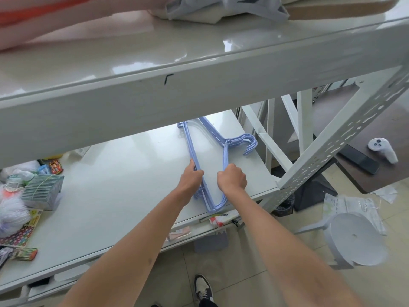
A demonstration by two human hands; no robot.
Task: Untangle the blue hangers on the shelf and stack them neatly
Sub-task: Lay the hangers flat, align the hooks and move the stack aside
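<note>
A bunch of several blue hangers [190, 142] lies flat on the white middle shelf [124, 178], near its right end. Their hooks [249, 144] point right, close to the shelf's edge. The far corner of the bunch is hidden under the upper shelf's front beam. My left hand [192, 177] is closed around the long bottom bars of the hangers. My right hand [232, 177] is a fist gripping the sloped shoulder bars. The near corner of the bunch [213, 207] sticks out between my wrists by the shelf's front edge.
The upper shelf's thick beam [177, 94] hangs low over the hangers. Packets, a pack of clips [43, 187] and fluffy items crowd the shelf's left end. A perforated upright [345, 138] stands right. A white stool [356, 240] and a controller [381, 149] sit further right.
</note>
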